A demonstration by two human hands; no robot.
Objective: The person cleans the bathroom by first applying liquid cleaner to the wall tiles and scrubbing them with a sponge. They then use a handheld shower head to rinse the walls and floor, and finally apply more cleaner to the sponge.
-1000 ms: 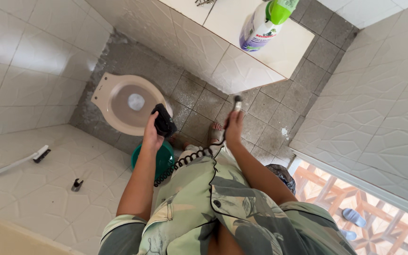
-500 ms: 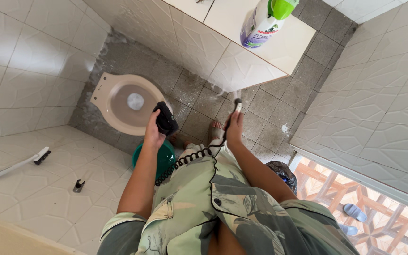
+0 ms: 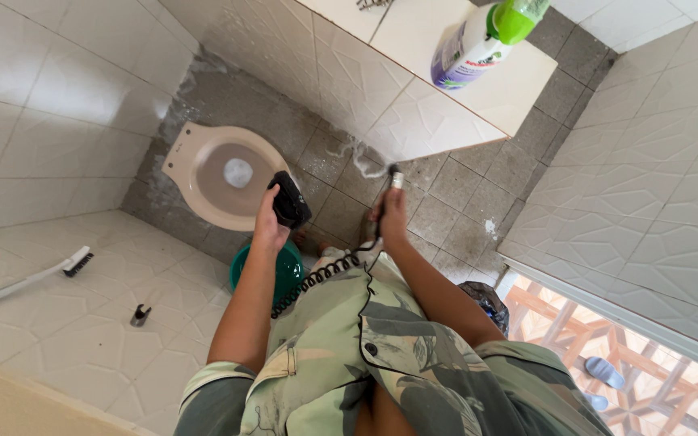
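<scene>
Two hands, left hand (image 3: 267,230) gripping black unit (image 3: 290,202), right hand (image 3: 390,216) nozzle (image 3: 394,179)

Far right, on white tiled ledge (image 3: 519,89) — white spray bottle (image 3: 478,48), green trigger top, purple label (image 3: 456,63).

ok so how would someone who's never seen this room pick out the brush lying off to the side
Start at the beige toilet bowl set in the grey tiled floor, then look to the raised white tiled ledge on the left of the view. The scrub brush lies flat there: a long white handle ending in dark bristles. Its only neighbour on the ledge is a small dark metal fitting, much shorter and with no handle.
</scene>
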